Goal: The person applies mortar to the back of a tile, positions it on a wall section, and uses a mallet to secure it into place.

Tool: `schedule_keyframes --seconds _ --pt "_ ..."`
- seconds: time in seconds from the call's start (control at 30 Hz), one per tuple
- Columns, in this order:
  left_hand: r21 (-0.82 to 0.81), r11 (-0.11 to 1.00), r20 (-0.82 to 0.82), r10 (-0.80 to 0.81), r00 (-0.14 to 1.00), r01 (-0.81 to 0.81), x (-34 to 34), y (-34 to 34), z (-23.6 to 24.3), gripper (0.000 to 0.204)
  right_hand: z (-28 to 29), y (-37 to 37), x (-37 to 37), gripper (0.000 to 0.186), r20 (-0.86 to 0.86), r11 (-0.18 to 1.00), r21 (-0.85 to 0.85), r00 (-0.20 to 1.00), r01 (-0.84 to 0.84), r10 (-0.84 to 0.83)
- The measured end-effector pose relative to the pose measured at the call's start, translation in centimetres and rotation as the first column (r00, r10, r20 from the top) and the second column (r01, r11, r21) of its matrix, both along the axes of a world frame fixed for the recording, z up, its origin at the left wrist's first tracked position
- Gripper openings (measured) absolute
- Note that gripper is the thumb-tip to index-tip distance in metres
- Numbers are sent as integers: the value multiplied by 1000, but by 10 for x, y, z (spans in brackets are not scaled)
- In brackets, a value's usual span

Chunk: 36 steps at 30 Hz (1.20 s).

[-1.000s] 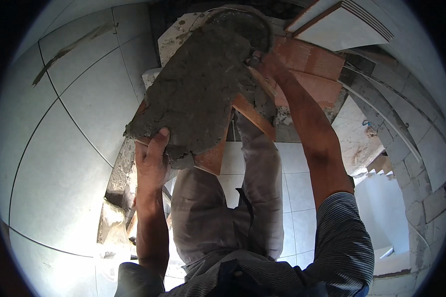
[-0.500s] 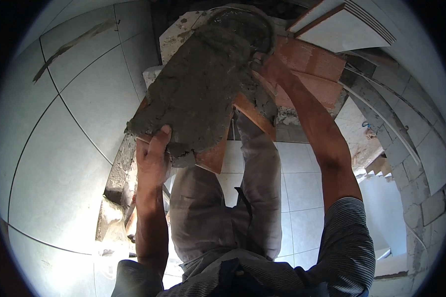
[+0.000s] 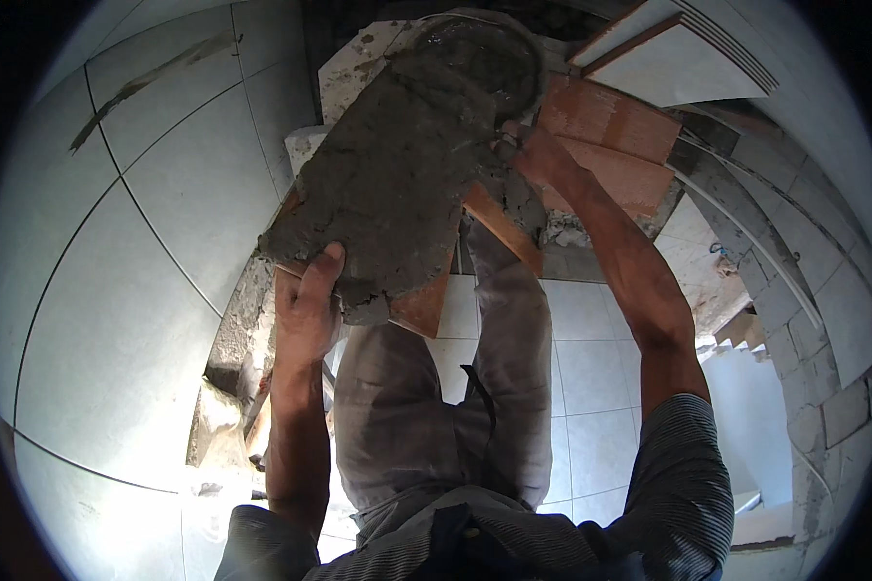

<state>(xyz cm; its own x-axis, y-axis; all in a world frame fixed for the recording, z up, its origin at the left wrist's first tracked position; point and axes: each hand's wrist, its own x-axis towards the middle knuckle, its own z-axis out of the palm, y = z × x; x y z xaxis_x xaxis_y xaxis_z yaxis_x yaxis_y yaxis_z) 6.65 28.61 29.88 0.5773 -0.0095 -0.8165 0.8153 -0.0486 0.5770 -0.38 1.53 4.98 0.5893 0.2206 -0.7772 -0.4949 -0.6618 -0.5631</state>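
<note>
A large tile with its orange clay back showing at the lower corner [image 3: 421,308] is spread thickly with wet grey mortar [image 3: 388,184]. My left hand [image 3: 305,305] grips its near left edge, thumb pressed on top of the mortar and fingers underneath. At the far right side my right hand [image 3: 533,155] is closed against the mortar, its fingers curled; what they hold is hidden. Below that hand, a mortar-smeared piece with an orange edge [image 3: 502,230] slants across my knee. Beyond the tile sits a round tub [image 3: 539,73] with wet mortar in it.
Large pale wall tiles [image 3: 136,290] rise on my left. Orange tiles [image 3: 601,121] lie to the right of the tub, with a stack of white-faced tiles [image 3: 678,63] behind them. Light floor tiles [image 3: 596,373] show past my legs, and thin pipes [image 3: 746,223] run at the right.
The view has shifted slightly. The mortar-covered tile and my left hand appear a little farther right; both hands keep almost the same grip.
</note>
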Motion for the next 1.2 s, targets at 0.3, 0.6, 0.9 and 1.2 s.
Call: schedule_keyframes --seconds 0.3,0.6,0.9,1.2 --pt "17 1000 -23 -15 1000 15 -2 -1 -1 50 38 -6 -9 42 -94 995 42 992 94 -90" --pt "63 998 44 -15 999 12 -3 -1 -1 51 79 -2 25 43 -190 1000 -3 982 -3 3" --pt "77 997 19 -23 1000 22 -4 -1 0 54 90 -5 13 50 -93 995 72 993 -66 72" --pt "46 998 -20 -32 999 33 -4 1 -1 51 107 -9 9 56 -62 990 141 997 -26 35"
